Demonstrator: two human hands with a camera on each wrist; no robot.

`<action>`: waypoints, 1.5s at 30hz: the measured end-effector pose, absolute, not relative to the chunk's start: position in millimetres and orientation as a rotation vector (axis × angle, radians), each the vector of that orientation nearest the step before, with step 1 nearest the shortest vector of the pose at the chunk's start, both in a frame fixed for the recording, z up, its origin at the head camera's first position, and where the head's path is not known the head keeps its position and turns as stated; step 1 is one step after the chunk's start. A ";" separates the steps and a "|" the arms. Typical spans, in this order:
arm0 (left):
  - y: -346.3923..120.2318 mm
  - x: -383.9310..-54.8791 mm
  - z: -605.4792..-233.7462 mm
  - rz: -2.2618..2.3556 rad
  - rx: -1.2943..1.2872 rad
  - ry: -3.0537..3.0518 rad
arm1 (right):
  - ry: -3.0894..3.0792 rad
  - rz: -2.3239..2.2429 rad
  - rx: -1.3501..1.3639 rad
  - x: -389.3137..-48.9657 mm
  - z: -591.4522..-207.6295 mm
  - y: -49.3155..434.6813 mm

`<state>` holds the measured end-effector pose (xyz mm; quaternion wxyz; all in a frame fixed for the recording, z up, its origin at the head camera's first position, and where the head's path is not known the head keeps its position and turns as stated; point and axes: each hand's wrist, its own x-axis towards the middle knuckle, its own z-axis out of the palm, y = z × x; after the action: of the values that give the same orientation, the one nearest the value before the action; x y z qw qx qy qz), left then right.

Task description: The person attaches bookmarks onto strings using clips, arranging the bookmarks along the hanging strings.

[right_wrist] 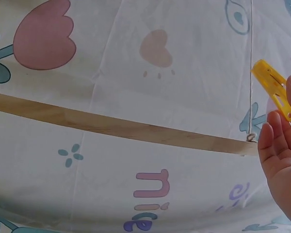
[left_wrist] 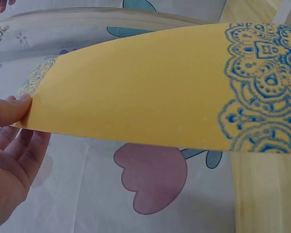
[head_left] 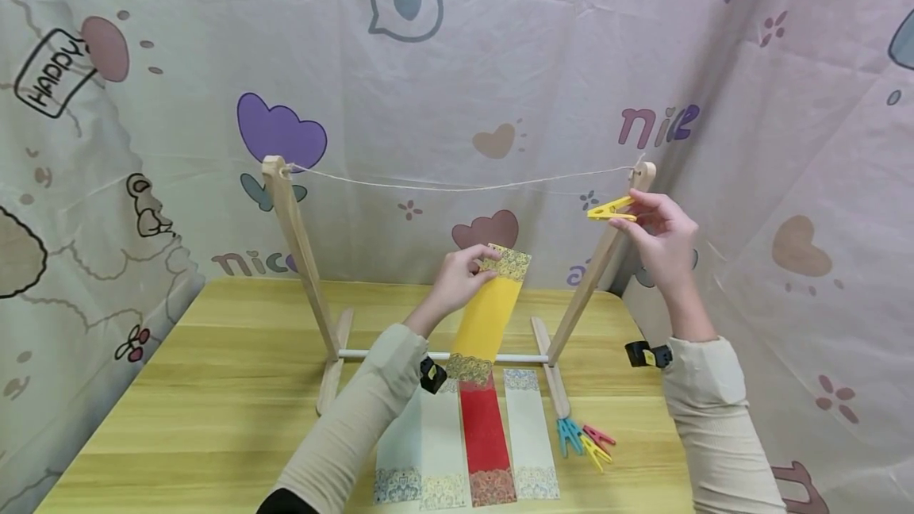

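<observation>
My left hand (head_left: 460, 280) pinches a yellow paper strip (head_left: 489, 316) near its patterned upper end. The strip hangs tilted over the table, and in the left wrist view its blue lace print (left_wrist: 264, 87) fills the near end. Up by the right post, my right hand (head_left: 664, 236) holds a yellow clothespin (head_left: 610, 210) between thumb and fingers, its tip pointing left. A thin string (head_left: 457, 189) runs between the tops of two wooden posts, above the strip. In the right wrist view the clothespin (right_wrist: 271, 87) stands close to the string.
On the table lie a red strip (head_left: 488, 427) and several pale strips (head_left: 531, 435) side by side. Blue (head_left: 570, 436), pink (head_left: 598, 435) and yellow clothespins (head_left: 596, 453) lie at the right foot of the frame. A white rod (head_left: 521, 358) joins the posts low down.
</observation>
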<state>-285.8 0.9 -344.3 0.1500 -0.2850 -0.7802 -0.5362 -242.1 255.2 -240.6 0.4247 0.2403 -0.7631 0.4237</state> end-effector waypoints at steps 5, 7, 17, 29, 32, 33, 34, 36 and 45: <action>6.4 -288.4 -339.9 -1.533 -0.843 -2.203 | -1.903 1.036 0.572 -243.7 -233.2 257.1; 8.7 -289.1 -337.9 -1.525 -0.861 -2.187 | -1.892 1.034 0.579 -244.5 -229.4 257.5; 20.7 -292.2 -326.1 -1.501 -0.921 -2.146 | -1.911 0.961 0.527 -247.5 -210.3 257.5; 32.4 -296.0 -316.4 -1.462 -0.968 -2.127 | -1.961 0.769 0.557 -255.4 -188.7 260.4; 34.4 -297.6 -314.3 -1.429 -0.994 -2.133 | -1.972 0.730 0.574 -257.7 -185.3 261.2; 35.1 -298.2 -313.4 -1.416 -1.010 -2.134 | -1.984 0.713 0.577 -258.3 -184.4 261.3; 35.6 -298.3 -312.3 -1.405 -1.023 -2.135 | -1.999 0.691 0.573 -258.9 -183.4 261.1; 36.8 -298.6 -310.0 -1.389 -1.048 -2.135 | -2.033 0.646 0.559 -259.8 -181.5 260.4; 44.4 -300.1 -298.2 -1.372 -1.023 -2.153 | -2.084 0.565 0.516 -264.4 -171.5 260.7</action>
<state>-300.1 44.4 -298.2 0.1943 -0.3648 -0.7680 -0.4893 -264.4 260.7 -171.5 0.4448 0.2081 -0.8408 0.2280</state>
